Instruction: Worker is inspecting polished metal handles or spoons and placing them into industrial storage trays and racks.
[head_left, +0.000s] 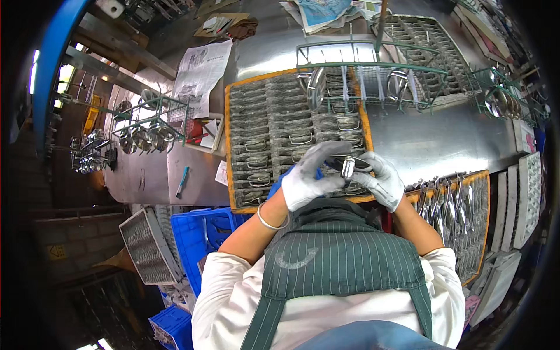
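My left hand (306,178) and my right hand (382,179), both in white gloves, meet low over an orange-edged tray. Between them they grip a shiny metal utensil (348,168) with a rounded rim; its exact kind is partly hidden by my fingers. My left thumb presses from below while the fingers curl over the top. The right hand closes on its other side. Beneath and beyond lies the orange-edged tray (228,146), lined with grey ridged rows. Several small metal loops (301,139) rest in those rows. Something blue (280,185) shows beside my left hand.
A green wire rack (373,65) with shiny round metal pieces hangs over the tray's far end. Another rack (154,111) stands left. Long shiny metal utensils (446,204) line a second tray at right. A pen (183,182) lies on the metal table (154,181); a blue crate (189,239) stands below.
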`<state>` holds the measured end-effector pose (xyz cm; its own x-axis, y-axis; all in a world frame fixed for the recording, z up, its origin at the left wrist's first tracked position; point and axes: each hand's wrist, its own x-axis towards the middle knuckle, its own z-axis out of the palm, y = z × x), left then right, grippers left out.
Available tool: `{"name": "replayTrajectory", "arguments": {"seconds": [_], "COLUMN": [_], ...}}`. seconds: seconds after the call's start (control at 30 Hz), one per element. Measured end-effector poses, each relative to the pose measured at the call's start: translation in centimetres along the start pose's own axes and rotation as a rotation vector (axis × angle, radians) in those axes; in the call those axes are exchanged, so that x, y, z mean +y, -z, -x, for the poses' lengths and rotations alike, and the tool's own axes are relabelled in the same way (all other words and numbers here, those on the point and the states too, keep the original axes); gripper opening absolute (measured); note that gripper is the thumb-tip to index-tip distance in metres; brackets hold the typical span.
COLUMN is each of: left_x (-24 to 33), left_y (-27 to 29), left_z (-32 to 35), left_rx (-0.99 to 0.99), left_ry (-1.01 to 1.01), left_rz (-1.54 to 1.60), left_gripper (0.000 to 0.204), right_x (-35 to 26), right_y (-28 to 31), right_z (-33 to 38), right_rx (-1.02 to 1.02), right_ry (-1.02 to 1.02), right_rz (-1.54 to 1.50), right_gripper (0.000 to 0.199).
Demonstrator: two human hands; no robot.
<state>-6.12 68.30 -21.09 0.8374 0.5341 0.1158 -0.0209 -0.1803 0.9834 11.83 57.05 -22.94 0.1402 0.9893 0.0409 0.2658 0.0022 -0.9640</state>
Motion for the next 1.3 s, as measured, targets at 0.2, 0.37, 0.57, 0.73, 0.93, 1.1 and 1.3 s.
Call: {"name": "replayTrajectory", "arguments": {"seconds": [0.2,0.37,0.57,0.73,0.93,1.1,1.3], "left_x": [0.1,-1.2,-1.7,-4.3,-5.6,-6.5,-6.1], "left_y": [-1.0,-2.3,-0.7,0.1,-0.7,-1.2,-1.4], "left_z": [0.4,0.7,0.1,1.2,1.4,2.0,3.5], "left_rx": [0.086,0.306,0.37,0.114,0.169,0.24,0.143], "left_ry": [0.139,0.273,0.321,0.053,-0.057,0.176,-0.078], "left_rz": [0.007,0.348,0.521,-0.108,-0.261,0.028,-0.512], "left_gripper": [0.042,0.019,0.05,0.072,0.047,0.022,0.023], "right_x": [1.5,1.2,-0.8,0.2,1.7,1.3,4.7], "right_y": [-1.2,-2.0,-3.4,-4.7,-5.2,-5.5,-6.4], "right_z": [-0.6,-1.3,-1.4,-2.3,-2.0,-1.6,-0.2], "right_rx": [-0.016,-0.018,0.004,0.101,0.031,-0.049,-0.164], "right_ry": [0.043,0.289,-0.457,-0.673,-0.656,-0.674,-0.655], "right_rz": [-0.005,0.251,-0.396,-0.952,-0.95,-0.688,-0.674], "right_gripper": [0.027,0.026,0.029,0.034,0.036,0.038,0.041]}}
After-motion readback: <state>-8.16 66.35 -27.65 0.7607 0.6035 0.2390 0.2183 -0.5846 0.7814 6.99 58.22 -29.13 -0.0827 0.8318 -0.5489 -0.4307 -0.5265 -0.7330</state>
